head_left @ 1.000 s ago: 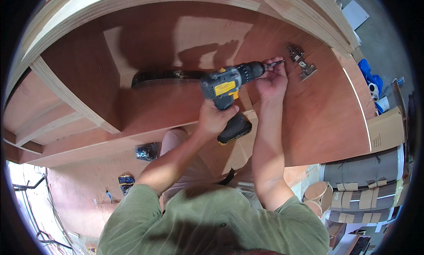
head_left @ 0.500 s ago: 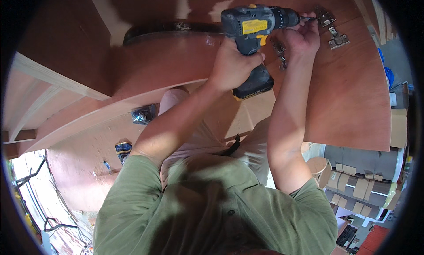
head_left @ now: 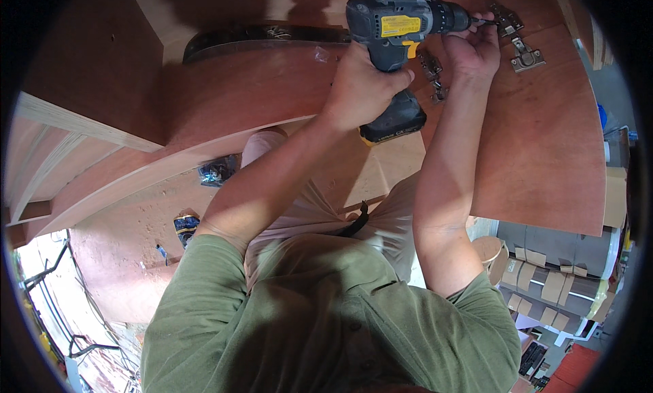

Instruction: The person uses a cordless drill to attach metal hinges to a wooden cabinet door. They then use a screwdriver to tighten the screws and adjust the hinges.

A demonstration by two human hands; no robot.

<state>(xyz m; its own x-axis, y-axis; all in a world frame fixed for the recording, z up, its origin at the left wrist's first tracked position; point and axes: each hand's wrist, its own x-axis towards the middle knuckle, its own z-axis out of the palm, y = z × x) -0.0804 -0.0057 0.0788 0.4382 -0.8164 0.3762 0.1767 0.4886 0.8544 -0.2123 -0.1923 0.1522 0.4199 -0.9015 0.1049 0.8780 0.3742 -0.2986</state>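
Observation:
A dark grey and yellow cordless drill [head_left: 391, 27] points to the right over the reddish wooden panel [head_left: 544, 141]. My left hand [head_left: 360, 87] is closed round its grip, with the battery [head_left: 394, 124] below. At the front of the chuck, my right hand [head_left: 473, 53] pinches round the driver bit [head_left: 488, 22]; any screw there is too small to make out. The bit's tip meets the mounting end of a metal cabinet hinge [head_left: 525, 54] on the panel. Another metal hinge [head_left: 431, 73] lies beside my right wrist, below the chuck.
Left of the drill lies a long black curved piece [head_left: 265, 43]. A wooden frame [head_left: 88, 124] stands at the left. Below the curved panel edge lie a clear plastic bag [head_left: 218, 171] and a blue packet [head_left: 185, 227]. Wrapped boxes [head_left: 544, 277] are stacked at lower right.
Drill and both hands have shifted slightly right and up in the picture, and the whole view has shifted a little. My grip on the drill is the same.

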